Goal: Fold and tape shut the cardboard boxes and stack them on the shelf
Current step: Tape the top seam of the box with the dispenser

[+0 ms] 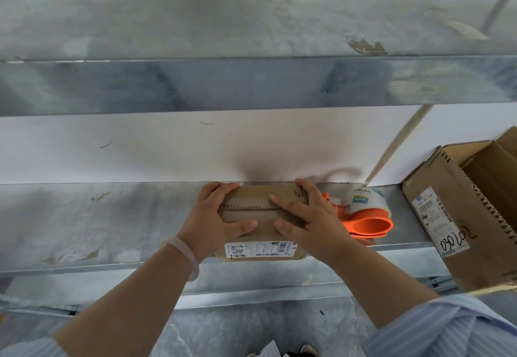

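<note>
Box (251,203), small, brown cardboard, sits on the metal shelf (98,217), middle tier, near the front lip, right of centre. Top flaps are folded down and meet at a seam along the top; no tape visible on the seam. A white shipping label (260,249) with handwriting is on the near face.

Left hand (218,217) grips the box's left end: fingers curled over the far edge, thumb flat on the near top flap. Right hand (310,217) holds the right end: index finger laid straight along the seam, other fingers bent over the far right corner, thumb on the near flap. The thumbs nearly meet.

Pale bracelet (186,253) on the left wrist. Striped sleeve (447,326) on the right arm.

Orange tape dispenser (369,224) with its tape roll (361,198) lies on the shelf just beside the box, to the right, partly hidden by the right hand. A bigger open box (453,211), flaps up and label on its side, sits well to the right, overhanging the shelf edge. Upper shelf (195,85) is above, with a white wall (167,147) behind.
</note>
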Tool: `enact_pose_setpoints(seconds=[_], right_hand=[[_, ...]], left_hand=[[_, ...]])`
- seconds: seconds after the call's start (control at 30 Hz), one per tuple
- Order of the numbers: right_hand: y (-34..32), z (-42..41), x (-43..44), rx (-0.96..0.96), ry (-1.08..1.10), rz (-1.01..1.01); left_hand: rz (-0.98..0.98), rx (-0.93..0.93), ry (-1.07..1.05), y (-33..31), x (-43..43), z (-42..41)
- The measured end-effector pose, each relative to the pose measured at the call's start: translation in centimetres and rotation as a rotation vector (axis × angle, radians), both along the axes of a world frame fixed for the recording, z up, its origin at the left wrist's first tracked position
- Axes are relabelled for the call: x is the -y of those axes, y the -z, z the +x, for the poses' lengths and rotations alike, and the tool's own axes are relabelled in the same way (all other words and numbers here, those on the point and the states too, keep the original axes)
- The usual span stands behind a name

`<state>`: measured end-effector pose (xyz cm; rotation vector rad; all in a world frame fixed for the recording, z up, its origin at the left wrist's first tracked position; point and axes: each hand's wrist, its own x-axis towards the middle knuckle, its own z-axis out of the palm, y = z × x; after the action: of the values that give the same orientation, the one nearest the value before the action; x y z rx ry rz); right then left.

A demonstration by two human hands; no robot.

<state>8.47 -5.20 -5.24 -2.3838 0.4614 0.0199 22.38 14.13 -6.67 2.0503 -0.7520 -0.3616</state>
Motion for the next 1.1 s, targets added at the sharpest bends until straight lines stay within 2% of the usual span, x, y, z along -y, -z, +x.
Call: enact_pose_setpoints(seconds=[0.3,0.4,0.53,0.6,0.67,0.7,0.83,1.0,1.1], right_hand=[[0.7,0.2,-0.2,0.126,0.011,0.205],[0.0,0.4,0.0,0.087,-0.014,0.183],[-1.3,0.4,0.0,-0.050,-0.072,0.054],[-1.8,0.3,0.0,-0.089,-0.094,0.025],[-1.9,0.6,-0.2,-0.104,-0.026,0.126],[-1.8,0.9,-0.3,-0.089,0.057,0.207],[-1.5,1.8,-1.7,-0.020,0.397,0.366],[-0.9,2.1,-1.5,0.000,0.454,0.403],[-1.0,1.8,-1.4,0.039,0.467,0.506]], left_hand=[[0.033,-0.002,0.002,0.3,-0.1,0.2],[0.043,-0.010,-0.005,0.2,-0.1,0.2],[0.078,-0.020,-0.005,0.0,0.2,0.2],[0.057,-0.112,-0.033,-0.3,0.6,0.4],[0.019,-0.246,-0.111,-0.5,1.4,0.6],[0.024,-0.251,-0.145,-0.6,1.8,0.6],[0.062,-0.133,-0.231,-0.8,2.3,-0.6],[-0.009,-0.166,-0.228,-0.2,2.2,-0.4],[-0.119,-0.268,-0.221,-0.1,1.9,-0.3]])
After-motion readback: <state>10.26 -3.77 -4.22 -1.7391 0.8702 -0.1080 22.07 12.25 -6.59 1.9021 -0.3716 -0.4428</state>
